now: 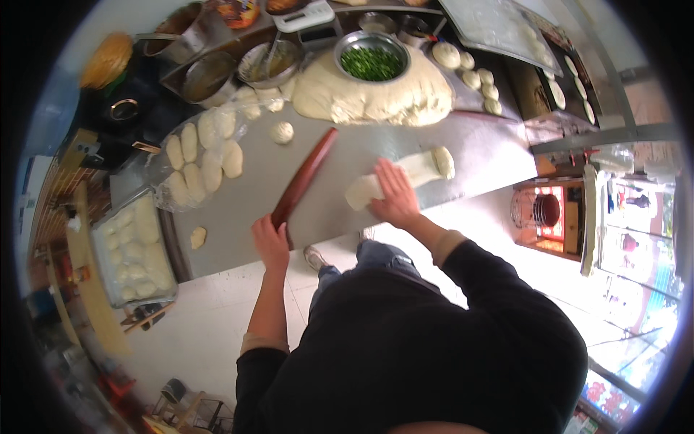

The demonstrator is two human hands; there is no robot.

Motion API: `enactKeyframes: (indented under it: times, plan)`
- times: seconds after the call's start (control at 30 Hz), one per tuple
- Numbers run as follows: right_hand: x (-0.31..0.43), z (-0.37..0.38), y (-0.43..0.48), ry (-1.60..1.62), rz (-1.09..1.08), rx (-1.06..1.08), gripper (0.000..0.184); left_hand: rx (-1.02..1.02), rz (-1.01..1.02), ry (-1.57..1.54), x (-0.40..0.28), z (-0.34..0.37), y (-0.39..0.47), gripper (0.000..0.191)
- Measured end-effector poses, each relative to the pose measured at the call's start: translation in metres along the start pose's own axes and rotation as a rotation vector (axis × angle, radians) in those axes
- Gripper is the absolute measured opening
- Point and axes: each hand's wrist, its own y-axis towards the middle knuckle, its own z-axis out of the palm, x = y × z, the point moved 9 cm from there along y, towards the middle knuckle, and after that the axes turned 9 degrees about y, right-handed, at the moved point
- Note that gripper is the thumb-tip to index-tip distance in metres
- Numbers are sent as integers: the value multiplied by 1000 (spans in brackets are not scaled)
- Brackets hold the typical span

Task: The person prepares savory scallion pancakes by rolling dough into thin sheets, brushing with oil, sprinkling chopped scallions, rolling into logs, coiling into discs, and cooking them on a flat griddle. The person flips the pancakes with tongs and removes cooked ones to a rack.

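My left hand [271, 243] grips the near end of a dark red wooden rolling pin [306, 176], which lies slantwise on the steel worktop [249, 200]. My right hand [397, 194] rests on a flattened strip of dough [364, 192], palm down and fingers extended. The strip's far right end is rolled into a thick coil [443, 163]. Part of the strip is hidden under the hand. A round coiled dough piece [282, 132] sits beyond the pin, and a small dough scrap [198, 237] lies near the left edge.
A large dough mass [374, 103] at the back touches a steel bowl of chopped greens [374, 62]. Plastic film covers several dough pieces [206, 157] on the left. A dough-filled tray [135, 249] stands beyond the worktop's left end. Several dough rounds [488, 91] lie back right.
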Motion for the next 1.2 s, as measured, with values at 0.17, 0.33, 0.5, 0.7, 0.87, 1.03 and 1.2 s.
enactKeyframes:
  times: [0.17, 0.33, 0.5, 0.7, 0.87, 1.03, 1.2]
  plan:
    - [-30, -3, 11, 73, 127, 282, 102, -129, -58, 45, -28, 3, 25, 68]
    - [38, -11, 185, 180, -174, 33, 100, -89, -115, 111, -38, 6, 13, 88]
    - [79, 36, 403, -293, -199, 251, 107, -18, -176, 126, -33, 11, 17, 89]
    - [59, 113, 507, -128, -17, 915, 78, -11, -210, 117, -29, 10, 17, 87]
    - [63, 141, 499, -175, -242, 833, 46, -6, -219, 129, -30, 6, 17, 86]
    - [37, 124, 489, -148, -258, 472, 27, -14, -189, 58, -27, 17, 17, 84]
    - [65, 78, 476, -145, -418, 290, 40, -59, -261, 24, -18, 9, 6, 81]
